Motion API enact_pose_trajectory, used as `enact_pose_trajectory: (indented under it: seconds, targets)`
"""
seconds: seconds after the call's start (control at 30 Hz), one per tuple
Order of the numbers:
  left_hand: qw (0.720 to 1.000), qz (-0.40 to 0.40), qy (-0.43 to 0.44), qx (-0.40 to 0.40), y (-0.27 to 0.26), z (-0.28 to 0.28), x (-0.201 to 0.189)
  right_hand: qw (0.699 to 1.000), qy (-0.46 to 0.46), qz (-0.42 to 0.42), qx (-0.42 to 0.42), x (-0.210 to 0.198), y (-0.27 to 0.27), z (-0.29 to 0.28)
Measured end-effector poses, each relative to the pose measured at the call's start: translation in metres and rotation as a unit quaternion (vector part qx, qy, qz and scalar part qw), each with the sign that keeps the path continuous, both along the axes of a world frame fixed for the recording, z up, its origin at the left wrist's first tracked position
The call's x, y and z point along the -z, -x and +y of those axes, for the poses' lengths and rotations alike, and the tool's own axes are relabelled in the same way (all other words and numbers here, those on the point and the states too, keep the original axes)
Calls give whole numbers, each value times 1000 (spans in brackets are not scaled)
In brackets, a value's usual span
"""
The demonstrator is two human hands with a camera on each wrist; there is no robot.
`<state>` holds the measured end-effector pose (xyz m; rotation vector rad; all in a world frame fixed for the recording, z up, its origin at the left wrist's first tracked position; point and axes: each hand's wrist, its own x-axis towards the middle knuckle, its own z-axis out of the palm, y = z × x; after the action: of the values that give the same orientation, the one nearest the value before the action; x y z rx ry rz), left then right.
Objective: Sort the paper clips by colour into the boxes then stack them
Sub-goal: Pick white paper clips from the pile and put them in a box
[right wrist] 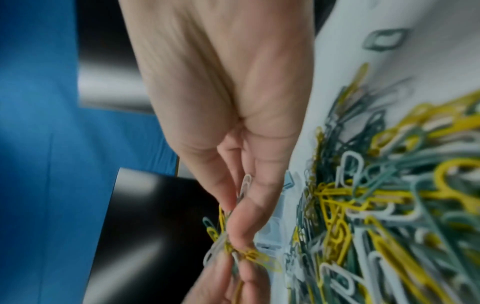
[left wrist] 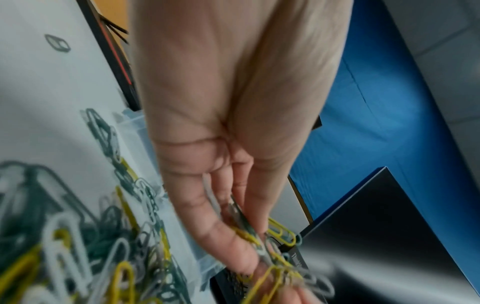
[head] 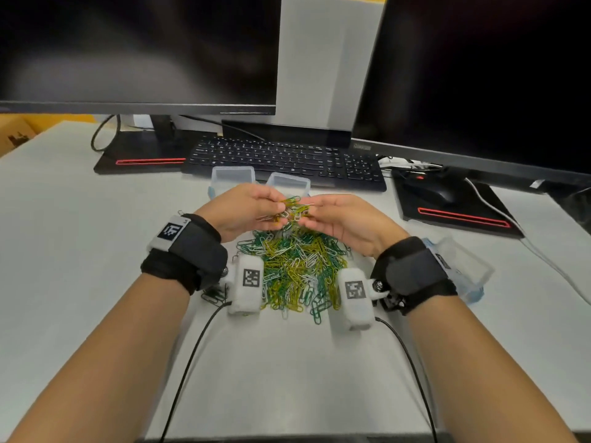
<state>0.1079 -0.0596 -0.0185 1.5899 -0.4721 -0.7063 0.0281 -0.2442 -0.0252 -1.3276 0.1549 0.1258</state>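
i've got my left hand (head: 243, 206) and right hand (head: 339, 215) both pinching one tangled clump of clips (head: 292, 208) above the pile (head: 291, 270), teasing colours apart; boxes (head: 233, 176) wait at twelve o'clock.

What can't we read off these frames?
- Boxes: head view, hands cover their insides; contents unknown.
- Box at right: head view, wrist strap hides most of it.
- Held clips: tangled between both hands; count unreadable.
- Clip pile: blurred in both wrist views.
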Motion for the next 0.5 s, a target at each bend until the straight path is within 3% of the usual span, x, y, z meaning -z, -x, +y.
enact_pose_trajectory:
  seconds: [0.1,0.2,0.4,0.5]
  targets:
    - [998,51,35,-24,0,0,7,999,-36,-3,-3,4,5,-6]
    - [993,99,63,-27,1,2,12,1000,1,-10,-2,9,4,-5]
    - [989,105,93,-42,3,0,14,992,105,-64,15,11,0,-3]
    - [986,110,110,-55,2,-1,17,993,90,-69,32,13,0,-2]
